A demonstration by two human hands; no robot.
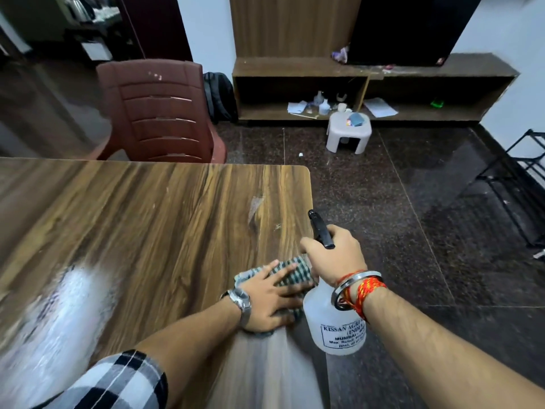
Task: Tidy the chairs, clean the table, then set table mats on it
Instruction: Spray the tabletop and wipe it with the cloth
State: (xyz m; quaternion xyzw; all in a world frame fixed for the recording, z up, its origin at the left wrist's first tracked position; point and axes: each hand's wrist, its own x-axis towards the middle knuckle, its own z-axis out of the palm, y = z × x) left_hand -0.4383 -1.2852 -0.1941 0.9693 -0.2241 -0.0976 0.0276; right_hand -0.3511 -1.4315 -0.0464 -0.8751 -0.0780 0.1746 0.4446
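A wooden table (153, 219) fills the left and middle of the view. My left hand (272, 296) lies flat, fingers spread, pressing a green checked cloth (296, 274) onto the table near its right edge. My right hand (334, 253) grips the black trigger head of a white spray bottle (330, 326), held just past the table's right edge, nozzle pointing away from me. A brown plastic chair (159, 110) stands at the far side of the table, its back toward me. No table mats are in view.
A low wooden shelf unit (374, 93) with papers and small bottles runs along the far wall. A small white stool (349, 132) stands in front of it. A black backpack (219, 95) leans by the wall. A black metal rack (519, 184) is at the right.
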